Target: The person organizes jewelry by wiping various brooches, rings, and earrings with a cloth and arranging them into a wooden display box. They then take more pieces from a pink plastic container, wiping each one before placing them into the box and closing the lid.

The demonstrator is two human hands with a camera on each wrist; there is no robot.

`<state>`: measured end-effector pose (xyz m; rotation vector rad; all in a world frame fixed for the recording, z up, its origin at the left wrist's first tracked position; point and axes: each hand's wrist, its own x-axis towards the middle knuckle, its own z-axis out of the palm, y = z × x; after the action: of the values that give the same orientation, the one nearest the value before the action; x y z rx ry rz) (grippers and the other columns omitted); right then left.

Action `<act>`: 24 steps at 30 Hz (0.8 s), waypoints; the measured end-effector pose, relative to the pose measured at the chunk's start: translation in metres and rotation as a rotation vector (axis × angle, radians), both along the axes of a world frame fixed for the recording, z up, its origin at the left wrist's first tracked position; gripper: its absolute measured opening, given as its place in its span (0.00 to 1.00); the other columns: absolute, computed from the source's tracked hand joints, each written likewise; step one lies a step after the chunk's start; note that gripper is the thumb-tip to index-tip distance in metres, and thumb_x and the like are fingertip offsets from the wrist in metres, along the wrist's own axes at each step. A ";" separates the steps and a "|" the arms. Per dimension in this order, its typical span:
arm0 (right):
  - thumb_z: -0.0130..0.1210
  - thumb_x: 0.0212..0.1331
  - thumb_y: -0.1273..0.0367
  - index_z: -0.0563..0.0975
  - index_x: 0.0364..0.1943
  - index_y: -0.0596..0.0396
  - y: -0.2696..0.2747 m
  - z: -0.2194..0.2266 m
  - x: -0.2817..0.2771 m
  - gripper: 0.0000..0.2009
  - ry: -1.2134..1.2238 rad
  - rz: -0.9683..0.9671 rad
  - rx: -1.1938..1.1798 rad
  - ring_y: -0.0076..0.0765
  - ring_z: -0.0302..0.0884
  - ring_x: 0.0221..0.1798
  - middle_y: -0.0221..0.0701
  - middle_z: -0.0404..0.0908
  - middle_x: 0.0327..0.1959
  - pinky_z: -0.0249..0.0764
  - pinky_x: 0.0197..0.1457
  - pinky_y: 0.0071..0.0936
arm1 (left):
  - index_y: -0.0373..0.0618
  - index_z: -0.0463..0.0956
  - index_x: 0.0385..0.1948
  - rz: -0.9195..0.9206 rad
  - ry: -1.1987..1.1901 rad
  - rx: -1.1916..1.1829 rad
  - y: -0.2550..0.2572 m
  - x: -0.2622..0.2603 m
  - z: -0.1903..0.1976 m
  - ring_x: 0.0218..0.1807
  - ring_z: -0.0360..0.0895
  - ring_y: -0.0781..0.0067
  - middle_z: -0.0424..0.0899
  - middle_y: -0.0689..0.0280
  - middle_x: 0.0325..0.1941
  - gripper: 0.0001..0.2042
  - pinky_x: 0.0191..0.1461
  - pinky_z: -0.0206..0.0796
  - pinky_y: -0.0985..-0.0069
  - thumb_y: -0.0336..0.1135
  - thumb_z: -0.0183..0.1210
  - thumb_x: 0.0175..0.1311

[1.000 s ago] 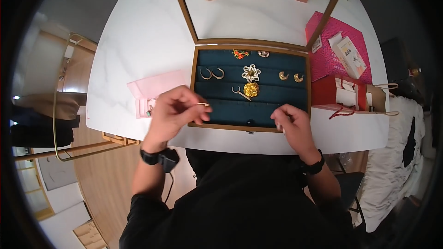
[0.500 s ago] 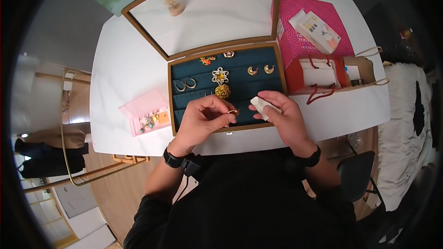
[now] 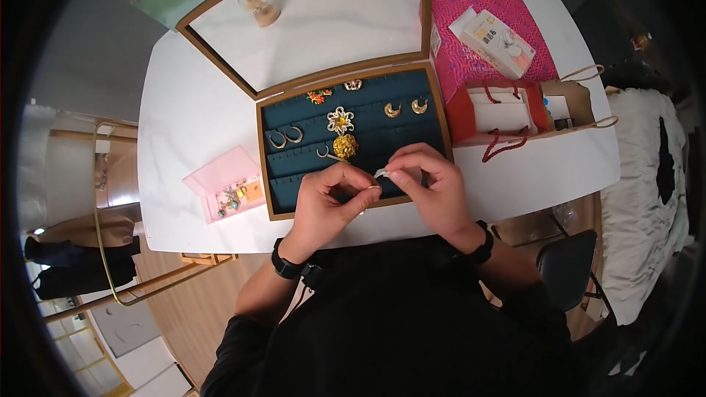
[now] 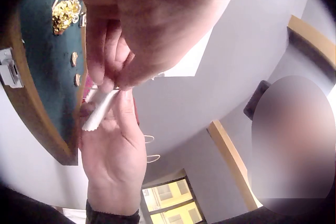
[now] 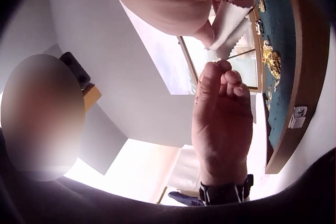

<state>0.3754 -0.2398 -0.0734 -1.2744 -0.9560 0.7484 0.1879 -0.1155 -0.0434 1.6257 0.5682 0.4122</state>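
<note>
In the head view my left hand pinches a small gold, curved piece of jewelry between thumb and forefinger. My right hand faces it, holding a folded white cloth with a zigzag edge whose tip meets the left fingertips. Both hands are over the front of a wooden jewelry box lined in dark teal. Inside it lie hoop earrings, a flower brooch, a yellow-gold rosette and gold crescent earrings. The fingers partly hide the small piece.
The box's glass lid stands raised at the back. On the left, a pink case holds small jewelry. To the right are a red paper bag, a white carton and a pink patterned package.
My hands have come together over the box's front, and the white cloth now reaches the gold piece in the left hand. The head view has turned, shifting the box leftward.
</note>
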 end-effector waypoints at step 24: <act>0.70 0.67 0.78 0.87 0.46 0.61 -0.001 0.020 -0.004 0.06 -0.191 0.197 -0.090 0.27 0.88 0.40 0.34 0.90 0.43 0.81 0.39 0.24 | 0.34 0.83 0.38 0.186 -0.193 0.042 -0.018 -0.006 -0.011 0.44 0.90 0.72 0.91 0.57 0.43 0.05 0.50 0.83 0.75 0.16 0.71 0.68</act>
<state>0.3713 -0.2404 -0.0536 -1.3604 -1.2281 0.8405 0.1822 -0.1330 -0.0548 1.5568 0.5689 0.7153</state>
